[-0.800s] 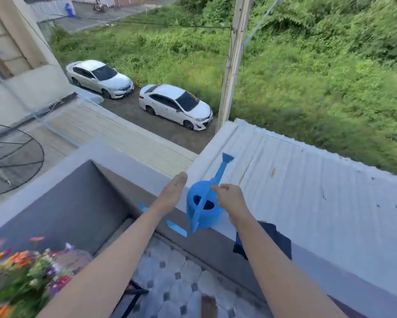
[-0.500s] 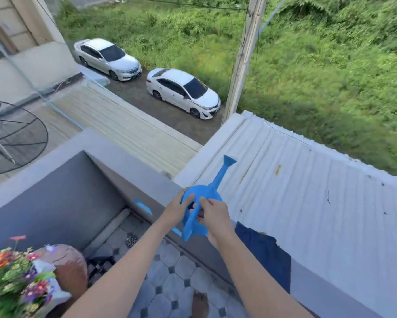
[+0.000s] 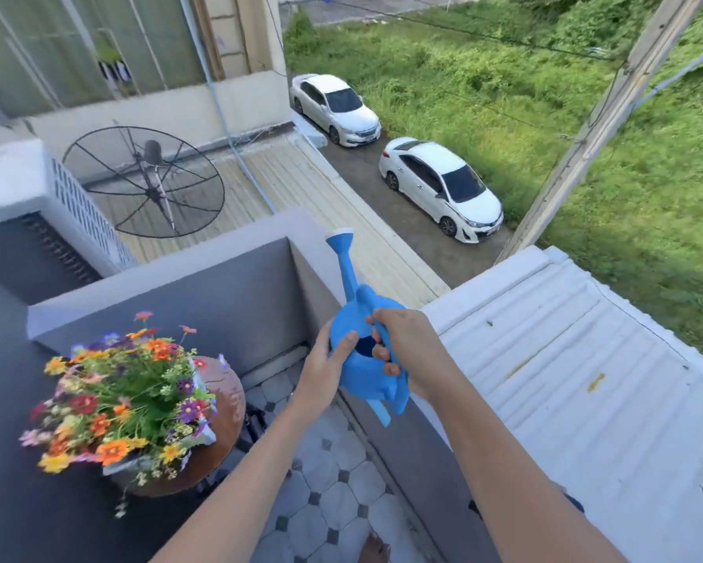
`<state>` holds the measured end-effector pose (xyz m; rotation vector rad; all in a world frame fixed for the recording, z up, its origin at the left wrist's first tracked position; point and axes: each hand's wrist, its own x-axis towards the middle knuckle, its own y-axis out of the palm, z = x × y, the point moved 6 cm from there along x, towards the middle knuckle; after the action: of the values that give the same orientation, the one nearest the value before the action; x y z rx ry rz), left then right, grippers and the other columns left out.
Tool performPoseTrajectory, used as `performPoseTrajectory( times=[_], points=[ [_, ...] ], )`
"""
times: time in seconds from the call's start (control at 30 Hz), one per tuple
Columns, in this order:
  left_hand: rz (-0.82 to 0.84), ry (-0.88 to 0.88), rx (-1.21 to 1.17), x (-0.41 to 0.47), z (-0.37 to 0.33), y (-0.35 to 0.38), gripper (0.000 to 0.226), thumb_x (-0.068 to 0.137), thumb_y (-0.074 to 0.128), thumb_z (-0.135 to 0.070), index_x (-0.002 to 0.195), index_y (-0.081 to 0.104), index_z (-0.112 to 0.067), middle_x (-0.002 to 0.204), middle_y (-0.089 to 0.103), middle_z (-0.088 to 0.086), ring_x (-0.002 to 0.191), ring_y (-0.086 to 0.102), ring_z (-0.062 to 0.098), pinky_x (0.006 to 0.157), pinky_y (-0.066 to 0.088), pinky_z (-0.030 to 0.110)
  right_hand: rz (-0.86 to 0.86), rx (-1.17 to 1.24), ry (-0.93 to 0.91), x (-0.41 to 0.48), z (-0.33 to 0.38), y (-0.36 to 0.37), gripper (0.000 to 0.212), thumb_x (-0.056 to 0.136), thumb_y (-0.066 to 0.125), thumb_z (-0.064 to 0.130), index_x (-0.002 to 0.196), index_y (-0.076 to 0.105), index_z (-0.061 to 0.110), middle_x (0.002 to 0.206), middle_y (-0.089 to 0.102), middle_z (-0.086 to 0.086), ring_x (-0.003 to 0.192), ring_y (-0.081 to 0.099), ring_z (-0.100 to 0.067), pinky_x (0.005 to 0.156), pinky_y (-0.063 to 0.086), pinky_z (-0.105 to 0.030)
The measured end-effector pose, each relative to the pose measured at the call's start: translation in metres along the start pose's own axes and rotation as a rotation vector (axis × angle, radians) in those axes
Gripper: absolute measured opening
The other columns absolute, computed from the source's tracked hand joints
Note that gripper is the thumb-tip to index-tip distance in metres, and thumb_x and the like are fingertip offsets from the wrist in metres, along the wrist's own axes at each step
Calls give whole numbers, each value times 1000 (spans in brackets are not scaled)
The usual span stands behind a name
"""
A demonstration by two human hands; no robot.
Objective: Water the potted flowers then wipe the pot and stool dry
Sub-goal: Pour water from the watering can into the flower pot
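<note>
Both hands, right hand (image 3: 412,351) clamped on the handle and left hand (image 3: 325,369) cupping the body, held the blue watering can (image 3: 366,371) well apart from the potted flowers (image 3: 122,392), which wanted a level carry across and a gentle tilt.

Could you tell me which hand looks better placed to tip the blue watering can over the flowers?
Probably the right hand: it grips the watering can by its handle, while the left hand only steadies the body. The flowers sit to the left.
</note>
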<state>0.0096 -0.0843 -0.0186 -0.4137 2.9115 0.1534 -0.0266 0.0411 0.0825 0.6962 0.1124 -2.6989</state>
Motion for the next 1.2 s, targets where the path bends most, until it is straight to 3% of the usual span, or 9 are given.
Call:
performPoseTrajectory(
  times=[0.07,0.13,0.27,0.37,0.47,0.6,0.7,0.83,1.2],
  points=[
    [-108,39,-35,-15,-16,-33,38,87,61,-55,120,58,-37,110,71,-12,104,66,11,80,52,23,64,-137,-69,-6,17,33,28,99,54,22,98,62,-5,68,44,-6,43,36,-13,38,24,-21],
    [-178,60,-71,-30,-31,-57,47,78,64,-65,118,58,-41,112,71,-9,105,67,15,86,56,37,108,-262,-146,-12,33,60,39,99,57,28,92,59,-11,70,43,-11,42,36,-13,38,25,-20],
    [-234,81,-106,-65,-47,-108,42,82,65,-60,119,57,-40,118,69,0,106,68,18,91,55,50,209,-457,-261,-33,58,116,29,96,58,23,73,50,7,64,42,-11,39,36,-14,40,26,-21],
    [-240,86,-127,-94,-52,-139,47,77,69,-63,117,60,-40,121,68,3,111,66,24,93,51,58,278,-585,-320,-50,65,154,34,97,58,22,68,50,7,60,45,-9,39,37,-17,38,29,-22],
    [-235,108,-152,-124,-53,-158,38,88,64,-50,122,61,-35,123,68,4,113,65,26,95,52,51,323,-708,-357,-69,62,184,38,97,57,22,63,51,5,51,48,-4,38,39,-17,37,32,-21],
    [-253,82,-175,-156,-47,-169,44,90,56,-47,131,52,-33,122,69,-6,111,66,13,86,56,34,372,-852,-371,-84,54,214,37,97,56,21,65,54,3,44,51,2,33,39,-15,37,34,-19],
    [-265,34,-198,-171,-40,-173,35,90,54,-47,125,52,-40,110,72,-19,100,68,2,87,57,41,395,-920,-343,-90,47,230,33,98,56,20,70,55,3,56,55,-4,38,41,-19,37,35,-20],
    [-286,-18,-220,-183,-29,-179,33,90,55,-53,123,52,-47,115,69,-17,99,68,-1,94,54,51,398,-1019,-347,-97,42,247,35,98,58,23,70,56,3,53,56,-3,38,43,-19,37,38,-20],
    [-315,-36,-292,-195,-35,-193,24,94,50,-54,118,48,-53,109,64,-25,85,66,-13,70,57,35,402,-1107,-365,-105,48,277,35,98,60,26,72,58,3,55,59,-3,41,45,-20,39,39,-22]
  ],
)
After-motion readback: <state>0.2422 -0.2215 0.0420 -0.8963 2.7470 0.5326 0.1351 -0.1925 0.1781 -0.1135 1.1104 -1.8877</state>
